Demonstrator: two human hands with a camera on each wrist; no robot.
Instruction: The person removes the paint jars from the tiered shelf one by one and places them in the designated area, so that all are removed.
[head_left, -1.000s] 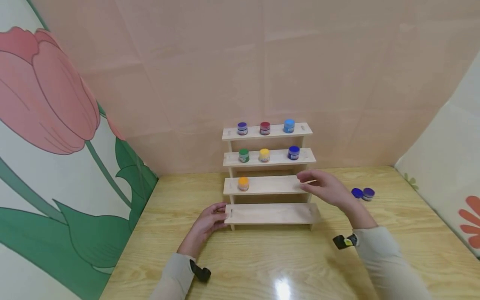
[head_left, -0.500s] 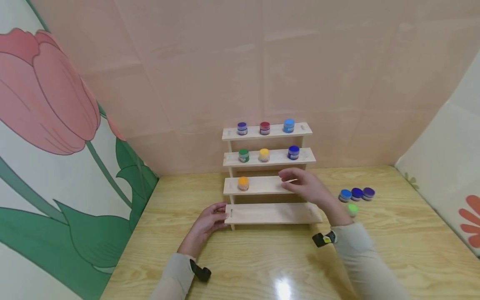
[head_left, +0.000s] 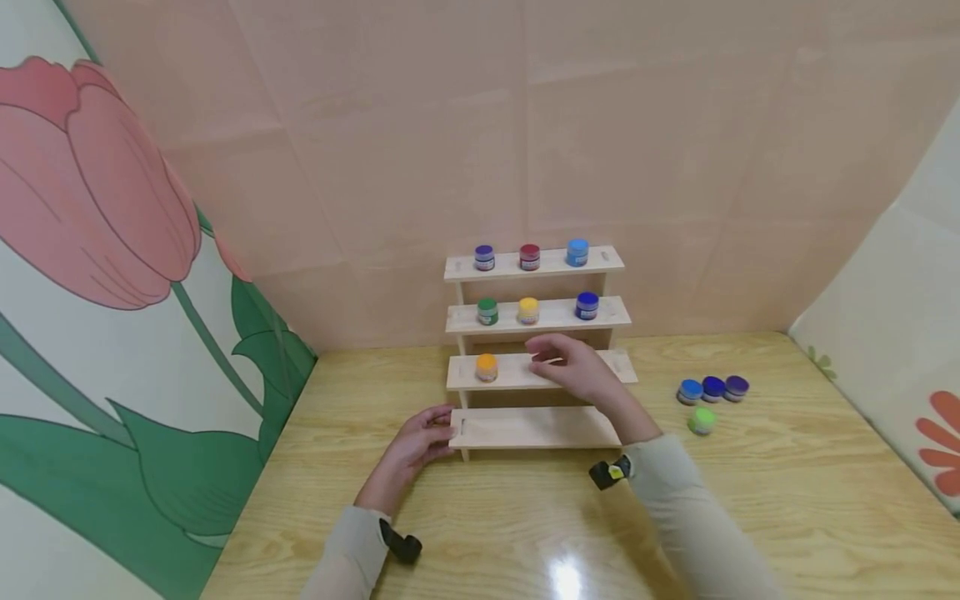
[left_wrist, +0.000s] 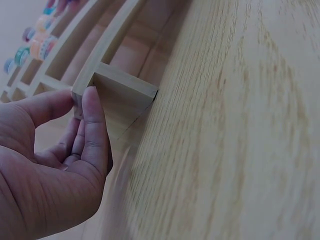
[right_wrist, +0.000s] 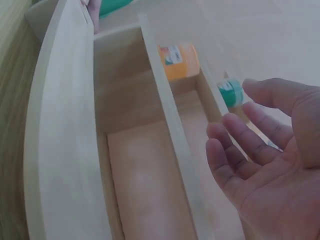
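A pale wooden stepped rack [head_left: 536, 427] stands on the table with its shelves rising toward the back. My left hand [head_left: 414, 439] grips the left end of its lowest shelf; the left wrist view has thumb and fingers pinching the board's corner [left_wrist: 77, 102]. Above the middle of the second-lowest shelf hovers my right hand [head_left: 577, 371], fingers loosely bent and apart, with nothing held in the right wrist view. To its left on that shelf sits an orange-lidded paint jar [head_left: 487, 367]. The shelf above bears a green jar [head_left: 487, 312], a yellow jar [head_left: 528, 311] and a dark blue jar [head_left: 587, 306].
The top shelf carries a purple jar [head_left: 484, 257], a red jar [head_left: 530, 257] and a light blue jar [head_left: 577, 252]. On the table at right are a blue jar [head_left: 690, 392], a dark blue jar [head_left: 713, 388], a violet jar [head_left: 737, 387] and a lime jar [head_left: 702, 421].
My right hand has moved left along the second-lowest shelf, from its right end to its middle, uncovering the blue and lime jars on the table. My left hand keeps its hold.
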